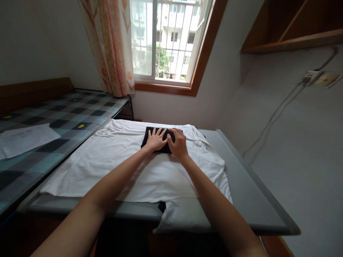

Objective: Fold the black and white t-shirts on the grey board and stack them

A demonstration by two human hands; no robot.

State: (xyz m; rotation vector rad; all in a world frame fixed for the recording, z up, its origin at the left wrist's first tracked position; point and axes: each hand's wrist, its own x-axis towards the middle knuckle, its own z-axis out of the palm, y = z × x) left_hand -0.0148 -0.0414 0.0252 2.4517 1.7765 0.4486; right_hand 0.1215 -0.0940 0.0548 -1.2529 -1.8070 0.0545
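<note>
A folded black cloth point(164, 147) lies on a white shirt-like garment point(118, 153), which is spread over a grey table. My left hand point(156, 140) rests flat on the left part of the black cloth with its fingers spread. At the cloth's right end, my right hand point(178, 142) lies over it with the fingers arched and the thumb apart from them. The two hands are close together, nearly touching at the thumbs. What lies under my right palm is hidden. Part of the white garment hangs over the table's front edge, beside a small dark piece point(162, 206).
The grey table point(243, 182) has a raised rim on its right. To the left is a bed with a checked cover point(88, 110) and papers point(29, 139). A curtain point(114, 53) hangs by the barred window. A cable point(270, 119) runs down the right wall beneath a wooden shelf point(292, 42).
</note>
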